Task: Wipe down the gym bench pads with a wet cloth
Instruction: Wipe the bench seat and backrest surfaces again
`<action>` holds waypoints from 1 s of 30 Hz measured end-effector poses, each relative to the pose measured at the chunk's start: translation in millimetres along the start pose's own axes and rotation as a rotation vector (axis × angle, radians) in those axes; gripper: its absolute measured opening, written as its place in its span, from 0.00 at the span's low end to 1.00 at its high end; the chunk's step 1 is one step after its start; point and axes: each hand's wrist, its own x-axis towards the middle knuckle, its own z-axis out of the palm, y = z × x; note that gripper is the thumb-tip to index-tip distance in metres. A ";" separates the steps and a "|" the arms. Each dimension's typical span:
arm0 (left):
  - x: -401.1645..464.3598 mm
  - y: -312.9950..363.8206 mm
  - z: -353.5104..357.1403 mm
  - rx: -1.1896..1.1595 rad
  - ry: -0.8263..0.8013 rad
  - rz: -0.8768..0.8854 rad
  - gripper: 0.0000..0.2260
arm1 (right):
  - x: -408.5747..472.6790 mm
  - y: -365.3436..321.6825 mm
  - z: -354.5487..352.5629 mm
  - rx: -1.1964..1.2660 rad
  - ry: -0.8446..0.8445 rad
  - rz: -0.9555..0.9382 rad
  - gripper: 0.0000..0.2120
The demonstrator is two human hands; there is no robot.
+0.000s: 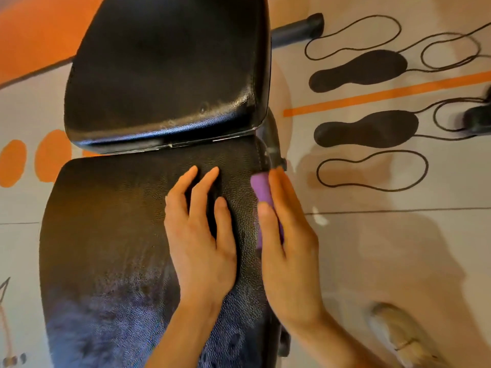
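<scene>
A black gym bench fills the middle of the view, with a near pad (111,229) and a far pad (164,70) split by a narrow gap. My left hand (202,235) lies flat on the near pad with straight fingers. My right hand (287,243) presses a purple cloth (261,189) against the near pad's right side edge, fingers straight along it. Only a strip of the cloth shows beside my thumb and fingers. The near pad's lower part shines with a bluish sheen.
The floor (372,261) is pale with orange stripes and dots and black footprint markings (358,70) to the right. A black frame tube (297,29) sticks out behind the far pad. A pale shoe (401,335) shows at the lower right.
</scene>
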 end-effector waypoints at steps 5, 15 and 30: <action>1.4 1.0 -1.3 0.013 -0.017 -0.033 0.18 | 76.9 -8.2 12.3 0.033 -0.003 0.133 0.15; 1.5 1.4 -0.8 -0.004 -0.024 -0.054 0.18 | 58.5 -10.0 8.4 0.029 0.085 0.100 0.16; 2.4 3.0 -1.4 -0.023 -0.005 -0.050 0.18 | 50.3 -15.2 7.6 -0.114 0.068 -0.003 0.18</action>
